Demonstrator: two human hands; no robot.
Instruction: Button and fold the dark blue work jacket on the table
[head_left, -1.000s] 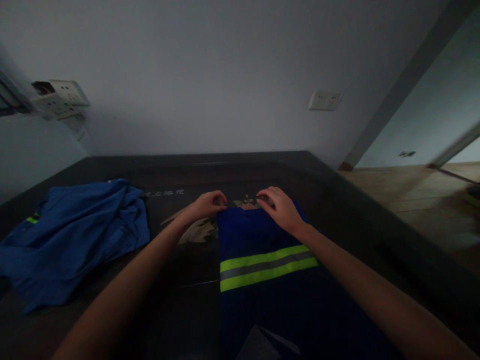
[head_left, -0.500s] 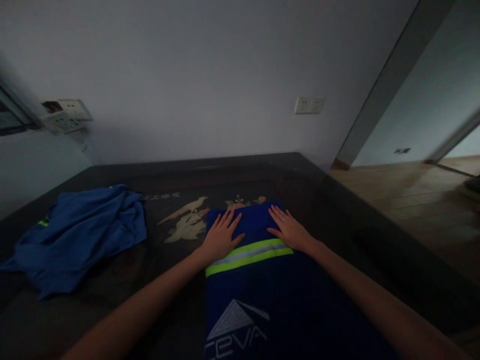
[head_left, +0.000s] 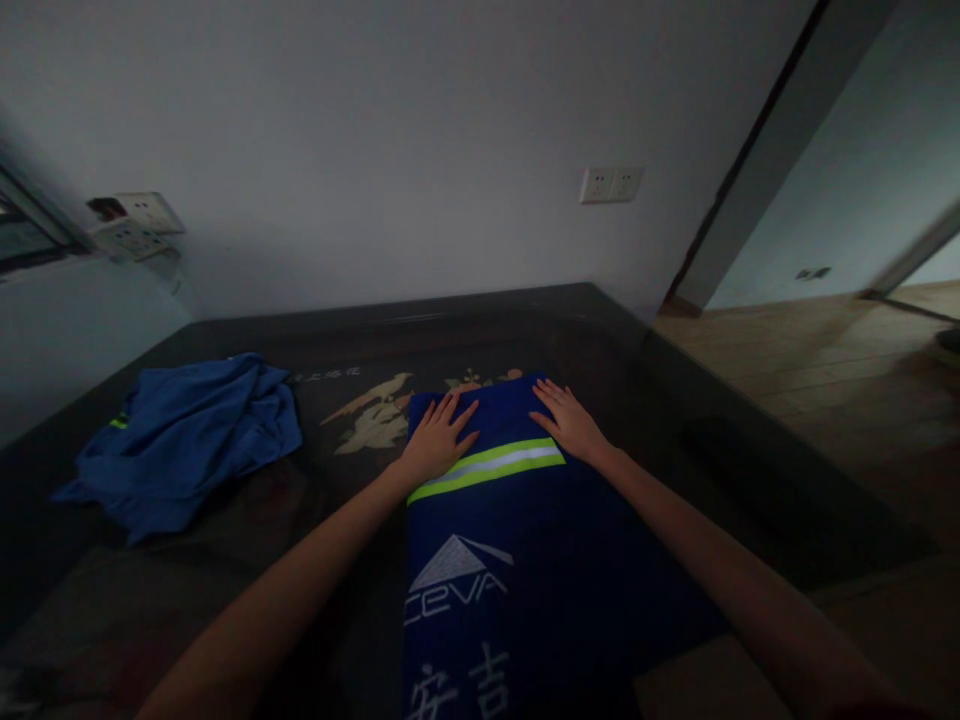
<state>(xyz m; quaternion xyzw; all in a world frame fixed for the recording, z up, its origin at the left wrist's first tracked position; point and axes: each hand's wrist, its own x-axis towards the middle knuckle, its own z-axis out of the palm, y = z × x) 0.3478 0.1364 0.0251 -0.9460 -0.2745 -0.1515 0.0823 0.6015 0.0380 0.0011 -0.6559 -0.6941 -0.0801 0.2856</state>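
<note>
A dark blue work garment (head_left: 570, 540) lies flat in front of me, with a yellow and silver reflective stripe (head_left: 499, 461) across it and white lettering below the stripe. Near its far left corner, my left hand (head_left: 437, 440) rests palm down with fingers spread. On the far right part of the cloth, my right hand (head_left: 568, 420) also lies flat, fingers stretched. Neither hand grips the fabric. Part of the stripe is hidden under my left hand.
A crumpled blue garment (head_left: 195, 440) lies on the left of the dark table (head_left: 352, 325), which bears a bird and flower picture (head_left: 375, 412). A wall with sockets (head_left: 611, 185) stands behind. Wooden floor (head_left: 787, 350) shows at the right.
The view has tilted down, so more lettering shows on the garment. Both hands stay flat on the cloth, in nearly the same places.
</note>
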